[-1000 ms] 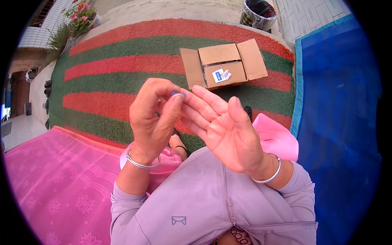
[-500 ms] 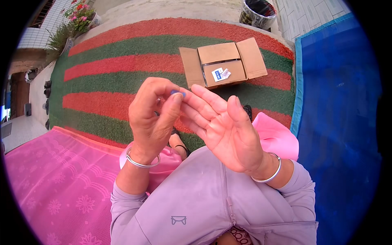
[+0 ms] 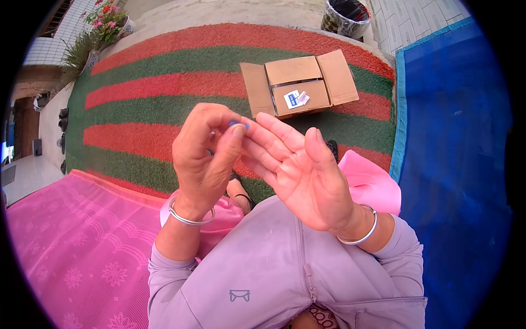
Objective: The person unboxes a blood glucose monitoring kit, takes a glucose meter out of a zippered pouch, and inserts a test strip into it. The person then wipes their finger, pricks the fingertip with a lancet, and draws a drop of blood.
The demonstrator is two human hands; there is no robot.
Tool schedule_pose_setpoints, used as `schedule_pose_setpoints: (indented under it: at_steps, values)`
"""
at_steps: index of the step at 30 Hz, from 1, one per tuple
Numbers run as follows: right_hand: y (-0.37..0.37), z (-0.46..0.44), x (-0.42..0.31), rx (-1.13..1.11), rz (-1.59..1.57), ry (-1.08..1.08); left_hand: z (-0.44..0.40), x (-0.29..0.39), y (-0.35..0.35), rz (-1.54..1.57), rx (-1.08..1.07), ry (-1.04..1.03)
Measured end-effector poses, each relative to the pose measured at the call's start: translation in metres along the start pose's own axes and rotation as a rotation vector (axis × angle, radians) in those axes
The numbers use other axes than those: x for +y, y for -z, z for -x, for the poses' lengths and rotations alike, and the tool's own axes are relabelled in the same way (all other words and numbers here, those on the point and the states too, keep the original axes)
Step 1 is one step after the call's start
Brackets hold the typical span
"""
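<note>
A small blue piece [image 3: 239,125], too small to name surely, is pinched between the thumb and index finger of my left hand [image 3: 205,151]. That hand is closed, its back partly toward me. My right hand [image 3: 307,172] lies palm up with fingers stretched out, open, and no object shows on the palm. Its fingertips reach up close to the blue piece and pass partly behind my left thumb; whether they touch it I cannot tell. A silver bangle [image 3: 192,220] circles my left wrist, and another bangle [image 3: 366,233] my right.
A cardboard box [image 3: 301,88] with spread flaps and a label stands on the red and green striped carpet [image 3: 159,109] ahead. Pink patterned cloth [image 3: 82,241] lies to the left, a blue sheet [image 3: 455,137] to the right. Beyond are a lined bin [image 3: 345,22] and potted flowers [image 3: 107,22].
</note>
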State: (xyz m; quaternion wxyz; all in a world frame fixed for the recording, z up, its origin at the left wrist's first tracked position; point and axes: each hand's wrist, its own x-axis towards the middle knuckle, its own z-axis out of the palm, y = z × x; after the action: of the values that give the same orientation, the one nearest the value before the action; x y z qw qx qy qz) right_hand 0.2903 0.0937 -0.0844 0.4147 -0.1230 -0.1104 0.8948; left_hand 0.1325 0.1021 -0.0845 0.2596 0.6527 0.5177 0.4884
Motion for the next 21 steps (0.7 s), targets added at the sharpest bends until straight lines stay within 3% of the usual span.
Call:
schedule_pose_setpoints:
  at_steps: [21]
  values:
    - [0.0013, 0.0001, 0.001, -0.008, -0.021, 0.006, 0.0003, -0.0005, -0.0004, 0.001, 0.001, -0.007]
